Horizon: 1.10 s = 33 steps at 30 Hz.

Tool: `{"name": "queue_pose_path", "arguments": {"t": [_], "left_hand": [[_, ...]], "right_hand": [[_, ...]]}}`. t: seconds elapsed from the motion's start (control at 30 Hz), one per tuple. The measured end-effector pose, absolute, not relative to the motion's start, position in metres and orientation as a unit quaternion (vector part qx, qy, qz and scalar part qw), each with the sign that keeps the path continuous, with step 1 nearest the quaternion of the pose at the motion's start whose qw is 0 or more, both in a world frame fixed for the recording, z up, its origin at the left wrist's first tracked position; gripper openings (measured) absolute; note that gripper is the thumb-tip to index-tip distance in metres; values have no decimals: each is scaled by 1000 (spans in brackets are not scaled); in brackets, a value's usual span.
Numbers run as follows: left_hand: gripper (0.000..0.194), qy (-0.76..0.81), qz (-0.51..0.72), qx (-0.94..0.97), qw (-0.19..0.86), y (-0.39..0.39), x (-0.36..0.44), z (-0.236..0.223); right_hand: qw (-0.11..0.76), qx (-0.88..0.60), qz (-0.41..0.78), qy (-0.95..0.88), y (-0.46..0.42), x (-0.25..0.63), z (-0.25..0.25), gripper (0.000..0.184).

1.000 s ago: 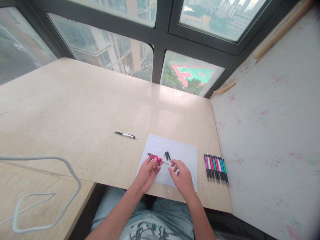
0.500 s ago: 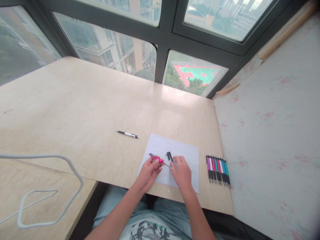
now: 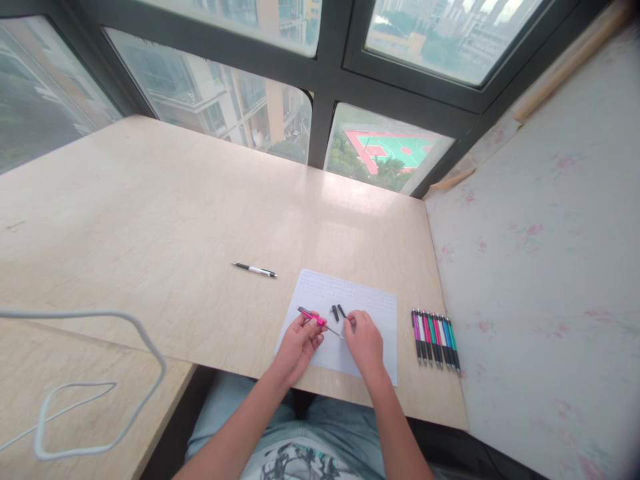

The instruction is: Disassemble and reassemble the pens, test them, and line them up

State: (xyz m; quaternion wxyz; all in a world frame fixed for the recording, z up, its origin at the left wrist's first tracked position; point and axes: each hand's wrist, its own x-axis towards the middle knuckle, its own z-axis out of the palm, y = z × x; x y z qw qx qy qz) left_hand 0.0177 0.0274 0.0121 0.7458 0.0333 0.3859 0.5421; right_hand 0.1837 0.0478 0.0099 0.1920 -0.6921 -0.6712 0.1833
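My left hand (image 3: 295, 347) is closed around a pink pen (image 3: 313, 317), its clip end pointing up and left. From the pen's other end a thin refill (image 3: 334, 331) sticks out bare toward my right hand. My right hand (image 3: 365, 339) has thumb and fingers pinched on the near end of a slim black pen grip (image 3: 341, 311). Beside that lies another short black pen piece (image 3: 335, 313) on the paper. Both hands are over a white sheet of paper (image 3: 383, 360) with lines of handwriting across its top.
A black and white pen (image 3: 254, 269) lies on the table (image 3: 190, 220) left of the paper. Several coloured pens (image 3: 435, 339) form a row at the right, near the papered wall (image 3: 530, 300). A white cable (image 3: 145, 340) loops at the left. Windows stand behind.
My right fingers have closed on the slim black grip, which has shifted slightly. The left hand keeps the pink pen in nearly the same place.
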Motion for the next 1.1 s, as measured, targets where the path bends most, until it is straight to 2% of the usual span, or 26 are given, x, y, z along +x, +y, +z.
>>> {"name": "queue_pose_path", "arguments": {"t": [0.17, 0.4, 0.67, 1.1], "left_hand": [[32, 396, 541, 36, 741, 28, 18, 13], [28, 399, 543, 48, 738, 28, 19, 12], [26, 404, 550, 57, 729, 28, 20, 11], [28, 409, 546, 56, 729, 29, 20, 13]], "right_hand": [[236, -690, 254, -635, 46, 199, 17, 16], [317, -626, 421, -575, 22, 226, 37, 25], [370, -616, 400, -569, 8, 231, 55, 31], [328, -608, 376, -618, 7, 224, 62, 23]]}}
